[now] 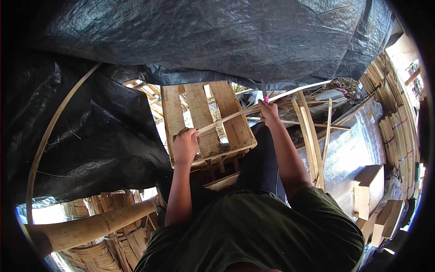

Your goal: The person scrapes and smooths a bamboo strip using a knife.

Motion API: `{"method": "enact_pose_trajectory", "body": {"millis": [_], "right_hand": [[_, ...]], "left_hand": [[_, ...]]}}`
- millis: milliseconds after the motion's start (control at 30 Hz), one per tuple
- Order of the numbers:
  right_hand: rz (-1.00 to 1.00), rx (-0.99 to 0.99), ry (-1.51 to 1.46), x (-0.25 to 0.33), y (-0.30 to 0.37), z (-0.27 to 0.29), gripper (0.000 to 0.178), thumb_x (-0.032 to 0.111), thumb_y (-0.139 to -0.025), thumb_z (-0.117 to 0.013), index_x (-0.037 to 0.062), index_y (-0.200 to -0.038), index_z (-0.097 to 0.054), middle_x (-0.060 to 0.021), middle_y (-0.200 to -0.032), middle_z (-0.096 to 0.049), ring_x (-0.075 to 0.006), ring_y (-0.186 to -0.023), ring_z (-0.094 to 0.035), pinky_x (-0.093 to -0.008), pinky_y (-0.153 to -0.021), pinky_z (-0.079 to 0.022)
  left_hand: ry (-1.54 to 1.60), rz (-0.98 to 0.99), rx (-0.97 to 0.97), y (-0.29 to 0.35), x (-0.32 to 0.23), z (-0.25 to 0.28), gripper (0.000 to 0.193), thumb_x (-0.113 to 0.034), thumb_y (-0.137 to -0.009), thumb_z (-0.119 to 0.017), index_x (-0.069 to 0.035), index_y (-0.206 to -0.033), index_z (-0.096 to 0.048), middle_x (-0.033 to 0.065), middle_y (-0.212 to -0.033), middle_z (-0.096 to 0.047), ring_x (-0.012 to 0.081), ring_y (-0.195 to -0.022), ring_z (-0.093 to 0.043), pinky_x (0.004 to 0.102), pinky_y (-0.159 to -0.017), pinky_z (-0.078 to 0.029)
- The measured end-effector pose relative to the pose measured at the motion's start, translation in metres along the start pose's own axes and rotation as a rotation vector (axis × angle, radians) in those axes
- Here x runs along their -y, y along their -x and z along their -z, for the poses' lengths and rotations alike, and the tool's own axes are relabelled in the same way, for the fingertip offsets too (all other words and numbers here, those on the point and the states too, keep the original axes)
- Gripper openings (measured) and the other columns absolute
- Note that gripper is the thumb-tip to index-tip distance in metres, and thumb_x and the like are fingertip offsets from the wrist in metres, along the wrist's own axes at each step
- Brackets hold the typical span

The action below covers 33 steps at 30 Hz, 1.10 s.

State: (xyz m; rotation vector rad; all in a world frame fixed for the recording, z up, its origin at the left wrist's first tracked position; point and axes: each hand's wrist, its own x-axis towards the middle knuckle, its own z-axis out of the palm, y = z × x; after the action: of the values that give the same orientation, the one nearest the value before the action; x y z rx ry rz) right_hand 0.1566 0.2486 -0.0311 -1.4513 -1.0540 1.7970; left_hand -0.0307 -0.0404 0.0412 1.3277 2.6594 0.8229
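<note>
A long, pale strip (pixel 231 116), apparently split bamboo, slants above the near half of a slatted wooden worktop (pixel 199 104) and runs out past its right edge; whether it touches the slats, I cannot tell. It looks light, stiff along its length yet springy if bent, with edges that may splinter, so a hold on the flat faces near one end seems safest. The left hand (pixel 185 146) is closed on the strip's near end, above the worktop's near left corner. The right hand (pixel 269 111), beyond the right edge, grips a knife (pixel 263 89) with a pink handle and narrow dark blade; the strip passes right at this hand, though whether its fingers pinch it too is hidden. The worktop's slats are rough, flat and gapped. Past its right edge lie more loose strips (pixel 310 140) and a shiny, crinkled silvery sheet (pixel 353 154). Beyond the far edge hangs a creased black tarp (pixel 217 41); a smooth, round bamboo pole (pixel 104 222) lies off the near left corner
</note>
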Motion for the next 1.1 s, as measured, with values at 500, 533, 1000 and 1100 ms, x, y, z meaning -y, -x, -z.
{"method": "enact_pose_trajectory", "body": {"millis": [500,533,1000,1100], "right_hand": [[-0.096,-0.098,0.419,0.004,0.049,0.022,0.038,0.038,-0.105,-0.043,0.0054,-0.088,-0.054,-0.0011,-0.056,-0.039,-0.0138,-0.04,-0.036,-0.0317,-0.036,-0.027],[-0.097,-0.101,0.422,0.0,0.057,0.014,0.038,0.038,-0.105,-0.043,0.0054,-0.088,-0.054,-0.0011,-0.056,-0.039,-0.0138,-0.04,-0.036,-0.0317,-0.036,-0.027],[-0.146,0.203,0.627,0.043,0.096,-0.009,0.038,0.037,-0.104,-0.043,0.004,-0.089,-0.052,0.0001,-0.055,-0.041,-0.0118,-0.04,-0.038,-0.0322,-0.034,-0.027],[-0.223,0.27,0.623,0.025,0.107,-0.017,0.038,0.036,-0.105,-0.043,0.0035,-0.088,-0.052,0.0001,-0.056,-0.042,-0.0113,-0.041,-0.038,-0.0323,-0.035,-0.027]], "left_hand": [[0.36,-0.196,0.106,-0.01,0.016,-0.041,0.014,-0.014,-0.092,-0.069,-0.001,-0.098,-0.071,0.0142,-0.077,-0.058,0.0308,-0.063,-0.059,0.0365,-0.058,-0.045],[0.364,-0.195,0.108,-0.011,0.016,-0.042,0.014,-0.014,-0.092,-0.069,-0.001,-0.098,-0.071,0.0142,-0.077,-0.058,0.0308,-0.063,-0.059,0.0365,-0.058,-0.045],[0.416,-0.227,0.075,-0.008,0.024,-0.045,0.012,-0.012,-0.09,-0.068,-0.001,-0.097,-0.07,0.0168,-0.082,-0.061,0.0356,-0.07,-0.063,0.041,-0.062,-0.049],[0.392,-0.252,0.087,-0.007,0.023,-0.043,0.012,-0.011,-0.091,-0.068,-0.002,-0.098,-0.07,0.0168,-0.083,-0.061,0.0357,-0.071,-0.064,0.0412,-0.062,-0.049]]}}
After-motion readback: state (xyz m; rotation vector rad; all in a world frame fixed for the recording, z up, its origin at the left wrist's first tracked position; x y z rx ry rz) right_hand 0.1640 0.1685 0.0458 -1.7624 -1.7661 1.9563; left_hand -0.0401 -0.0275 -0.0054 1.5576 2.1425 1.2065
